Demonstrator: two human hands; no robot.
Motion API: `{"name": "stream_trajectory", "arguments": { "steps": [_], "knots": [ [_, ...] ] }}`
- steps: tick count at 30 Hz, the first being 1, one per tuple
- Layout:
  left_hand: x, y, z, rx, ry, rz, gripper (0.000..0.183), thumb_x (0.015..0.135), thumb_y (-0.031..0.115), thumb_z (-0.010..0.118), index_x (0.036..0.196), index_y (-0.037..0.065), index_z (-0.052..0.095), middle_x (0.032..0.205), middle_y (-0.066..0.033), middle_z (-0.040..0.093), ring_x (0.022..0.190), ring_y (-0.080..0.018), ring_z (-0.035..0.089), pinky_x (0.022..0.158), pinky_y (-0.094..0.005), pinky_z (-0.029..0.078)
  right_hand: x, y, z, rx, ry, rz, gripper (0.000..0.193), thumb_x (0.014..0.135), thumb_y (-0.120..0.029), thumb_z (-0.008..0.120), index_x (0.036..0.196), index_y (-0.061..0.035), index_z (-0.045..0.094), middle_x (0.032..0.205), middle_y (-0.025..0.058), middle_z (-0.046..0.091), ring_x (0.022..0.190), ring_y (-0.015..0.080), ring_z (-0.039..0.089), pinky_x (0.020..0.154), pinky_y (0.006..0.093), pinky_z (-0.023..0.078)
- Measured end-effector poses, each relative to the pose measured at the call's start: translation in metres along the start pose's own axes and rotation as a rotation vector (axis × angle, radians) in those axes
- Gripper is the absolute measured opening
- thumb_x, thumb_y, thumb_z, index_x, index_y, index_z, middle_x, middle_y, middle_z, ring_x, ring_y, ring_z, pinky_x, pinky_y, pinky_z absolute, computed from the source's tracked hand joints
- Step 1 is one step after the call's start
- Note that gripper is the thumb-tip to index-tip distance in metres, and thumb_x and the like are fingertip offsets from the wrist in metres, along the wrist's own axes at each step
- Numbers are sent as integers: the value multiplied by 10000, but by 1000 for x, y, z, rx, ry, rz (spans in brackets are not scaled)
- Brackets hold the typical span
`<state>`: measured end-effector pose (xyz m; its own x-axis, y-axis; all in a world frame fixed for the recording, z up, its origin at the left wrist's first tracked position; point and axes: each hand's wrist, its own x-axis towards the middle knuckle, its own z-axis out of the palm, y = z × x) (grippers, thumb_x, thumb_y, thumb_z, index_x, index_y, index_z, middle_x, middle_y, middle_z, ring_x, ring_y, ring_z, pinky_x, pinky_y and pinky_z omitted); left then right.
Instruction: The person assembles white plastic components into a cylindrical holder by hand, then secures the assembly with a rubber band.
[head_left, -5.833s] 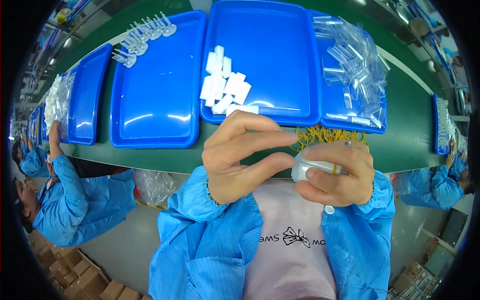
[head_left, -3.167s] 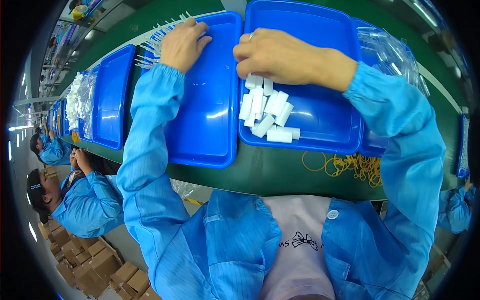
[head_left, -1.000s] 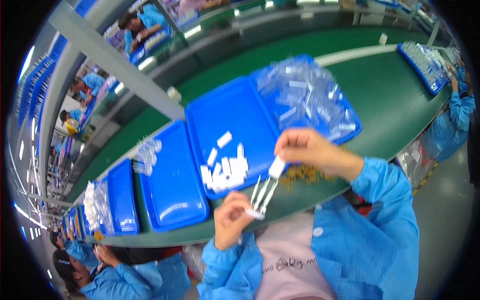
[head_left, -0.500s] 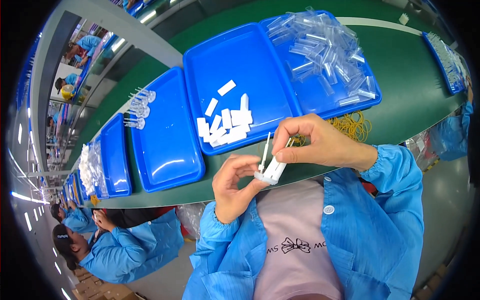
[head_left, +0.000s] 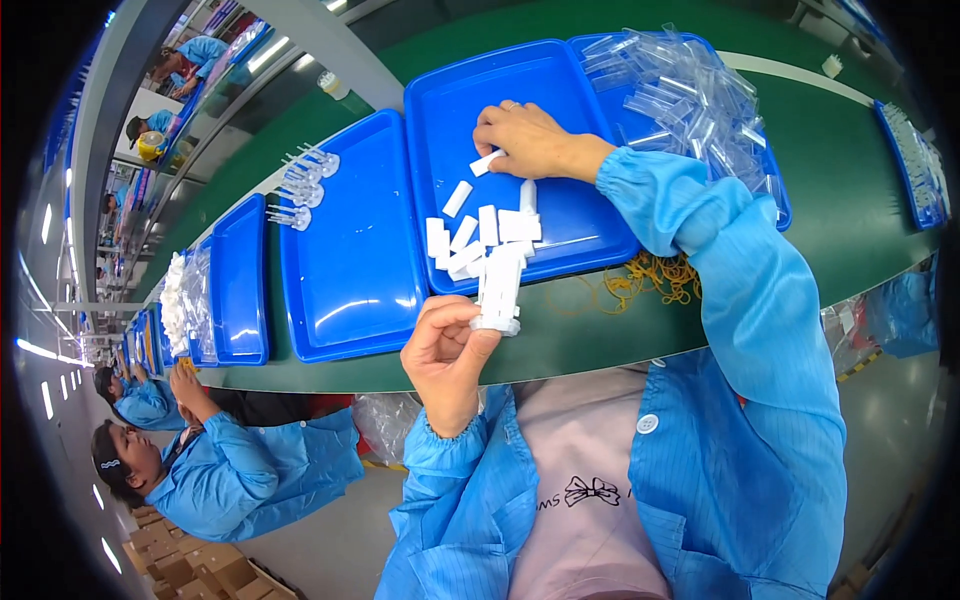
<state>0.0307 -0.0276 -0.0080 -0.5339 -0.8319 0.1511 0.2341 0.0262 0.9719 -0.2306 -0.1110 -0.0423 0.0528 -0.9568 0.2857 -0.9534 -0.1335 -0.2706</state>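
My left hand point(head_left: 447, 352) is closed on a white plastic part point(head_left: 500, 290) with a round base and upright white sleeves, held just over the near edge of a blue tray point(head_left: 445, 105). Farther off, my right hand point(head_left: 530, 140) reaches down into that tray. Its thumb and fingers are pinched on a small white rectangular sleeve point(head_left: 488, 164), whose far end they cover. Between my hands, several similar white sleeves point(head_left: 487, 225) lie in a loose heap, partly hidden behind the held part.
A blue tray point(head_left: 350, 290) to the left carries clear round-based parts with pins point(head_left: 303, 185). Clear plastic tubes point(head_left: 690, 95) fill the tray at right. Yellow rubber bands point(head_left: 655, 280) lie on the green table point(head_left: 830, 190). A co-worker point(head_left: 225, 465) sits at the left.
My right hand has left the part in my left hand and moved up into the tray, onto a loose white sleeve. The left hand has shifted slightly left, and the part stands more upright.
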Motion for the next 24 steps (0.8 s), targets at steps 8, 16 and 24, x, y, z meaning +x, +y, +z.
{"name": "stream_trajectory", "arguments": {
  "steps": [8,16,24],
  "knots": [
    [4,0,-14,258,82,215,167,817,-4,660,984,-14,665,1010,-87,578,861,-145,569,740,-244,465,-37,-16,-75,972,-165,167,205,894,-251,556,956,-78,648,773,15,593,658,89,542,591,233,431],
    [16,13,9,446,-59,322,140,833,13,642,969,-5,670,992,-86,576,892,-147,546,747,-242,440,-60,-24,-97,1227,-339,342,326,940,-381,511,907,-81,634,713,-3,572,545,39,483,517,161,382],
    [20,16,16,434,-40,309,196,798,-22,648,982,29,692,940,-92,613,837,-169,579,704,-256,463,-55,-33,-86,1173,-189,331,344,923,-395,538,831,-81,647,762,-15,608,670,51,504,636,203,398]
  ]
}}
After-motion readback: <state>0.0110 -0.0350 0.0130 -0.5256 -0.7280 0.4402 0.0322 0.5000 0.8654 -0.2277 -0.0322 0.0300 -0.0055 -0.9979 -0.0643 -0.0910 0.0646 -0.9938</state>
